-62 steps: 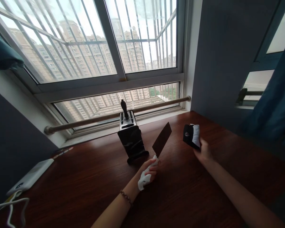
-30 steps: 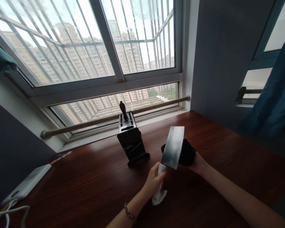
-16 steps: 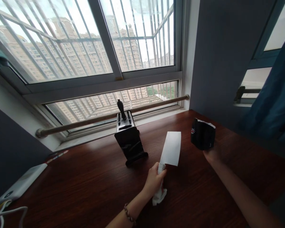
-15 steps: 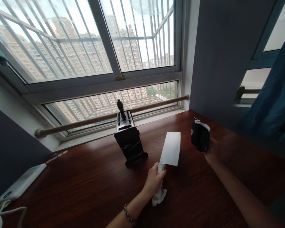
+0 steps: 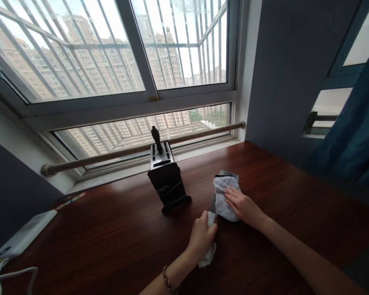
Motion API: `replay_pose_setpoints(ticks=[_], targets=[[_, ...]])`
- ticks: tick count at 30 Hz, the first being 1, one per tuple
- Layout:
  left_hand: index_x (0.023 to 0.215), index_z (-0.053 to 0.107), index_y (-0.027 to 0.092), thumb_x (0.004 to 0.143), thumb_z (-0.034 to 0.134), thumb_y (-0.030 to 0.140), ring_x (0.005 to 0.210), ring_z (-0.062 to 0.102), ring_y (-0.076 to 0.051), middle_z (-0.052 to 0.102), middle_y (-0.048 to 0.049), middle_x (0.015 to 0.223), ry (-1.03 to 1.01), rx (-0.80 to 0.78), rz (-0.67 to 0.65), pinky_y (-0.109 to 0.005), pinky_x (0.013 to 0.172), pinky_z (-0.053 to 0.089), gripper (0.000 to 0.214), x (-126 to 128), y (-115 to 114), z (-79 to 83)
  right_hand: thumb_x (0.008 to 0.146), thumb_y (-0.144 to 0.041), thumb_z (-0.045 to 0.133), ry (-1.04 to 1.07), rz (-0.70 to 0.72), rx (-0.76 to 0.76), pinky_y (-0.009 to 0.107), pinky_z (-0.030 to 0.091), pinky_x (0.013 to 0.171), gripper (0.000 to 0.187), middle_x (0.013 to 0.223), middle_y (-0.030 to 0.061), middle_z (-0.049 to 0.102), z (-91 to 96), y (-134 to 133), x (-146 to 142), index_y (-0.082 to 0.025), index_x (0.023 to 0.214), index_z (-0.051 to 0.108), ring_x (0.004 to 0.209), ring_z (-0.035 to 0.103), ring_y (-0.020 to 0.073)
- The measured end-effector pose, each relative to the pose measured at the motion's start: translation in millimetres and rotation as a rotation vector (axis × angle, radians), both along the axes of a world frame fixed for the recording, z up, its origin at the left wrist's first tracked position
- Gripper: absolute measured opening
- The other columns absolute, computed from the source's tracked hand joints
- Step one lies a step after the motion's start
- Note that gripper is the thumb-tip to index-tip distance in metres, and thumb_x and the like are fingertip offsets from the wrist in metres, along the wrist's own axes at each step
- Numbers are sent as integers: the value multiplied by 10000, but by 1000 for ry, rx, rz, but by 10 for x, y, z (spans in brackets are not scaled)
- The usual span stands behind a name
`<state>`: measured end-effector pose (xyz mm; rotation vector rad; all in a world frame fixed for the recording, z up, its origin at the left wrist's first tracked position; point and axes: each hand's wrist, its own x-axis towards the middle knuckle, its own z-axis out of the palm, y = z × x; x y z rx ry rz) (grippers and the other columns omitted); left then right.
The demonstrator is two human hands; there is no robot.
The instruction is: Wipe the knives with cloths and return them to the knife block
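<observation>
My left hand (image 5: 202,235) is closed round the handle of a cleaver (image 5: 213,204). White wrapping (image 5: 208,257), perhaps paper or cloth, covers the handle and hangs out below my fist. Over most of the blade lies a thick white cloth (image 5: 223,200) with a black edge; the blade's far end and a strip of its left side show past it. My right hand (image 5: 238,203) holds the cloth against the blade, its fingers laid across the cloth and the thumb hidden. Left of the blade stands a black knife block (image 5: 167,184) with one dark-handled tool (image 5: 156,140) upright in its slots.
The reddish-brown wooden table (image 5: 110,237) reaches to the window sill. A wooden rail (image 5: 126,153) runs along the window behind the knife block. At the left edge lie a white device (image 5: 24,237) and white cables (image 5: 18,272). A blue curtain (image 5: 344,147) hangs at the right.
My right hand has swung left from beside the cleaver and laid the cloth on the blade. The cloth's white side now faces up instead of its black side. My left hand keeps its grip.
</observation>
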<state>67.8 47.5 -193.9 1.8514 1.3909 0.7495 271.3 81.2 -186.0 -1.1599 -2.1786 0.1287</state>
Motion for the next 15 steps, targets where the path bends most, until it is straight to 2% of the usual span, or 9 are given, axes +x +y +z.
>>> replay_pose_setpoints(ticks=[3, 5, 8, 11, 15], targets=[[771, 499, 172, 751, 466, 214, 612, 507, -137, 564, -5, 668, -8, -13, 2, -225, 569, 296, 57, 1, 4, 1, 852, -195, 436, 46, -81, -22, 438, 366, 1000, 324, 1227, 77, 528, -25, 66, 140, -183, 1141, 583, 1206, 409, 237], [760, 507, 169, 744, 469, 211, 617, 512, -140, 568, -6, 665, -14, -28, 18, -225, 570, 304, 58, -1, 16, -1, 841, -222, 469, 45, -66, -49, 441, 361, 1001, 320, 1225, 78, 529, 8, 24, 139, -185, 1136, 588, 1205, 410, 245], [767, 530, 159, 717, 477, 187, 648, 530, -154, 594, -22, 701, -63, -61, 40, -227, 581, 331, 79, -9, 48, -4, 841, -251, 487, 13, 147, -122, 388, 360, 1008, 302, 1210, 71, 544, 112, -128, 0, -180, 1111, 603, 1208, 409, 223], [866, 567, 144, 684, 484, 158, 728, 560, -173, 633, -51, 819, -156, -105, 51, -232, 633, 372, 201, -19, 79, 2, 839, -234, 497, 11, 355, -164, 334, 355, 1015, 265, 1169, 56, 576, 191, -242, -158, -182, 1067, 622, 1189, 431, 189], [860, 579, 130, 667, 483, 153, 699, 546, -168, 627, -42, 777, -176, -124, 72, -230, 615, 369, 216, -26, 90, 21, 823, -210, 519, 62, 409, -173, 339, 388, 981, 221, 1105, 43, 612, 196, -196, -126, -206, 1000, 651, 1126, 490, 187]])
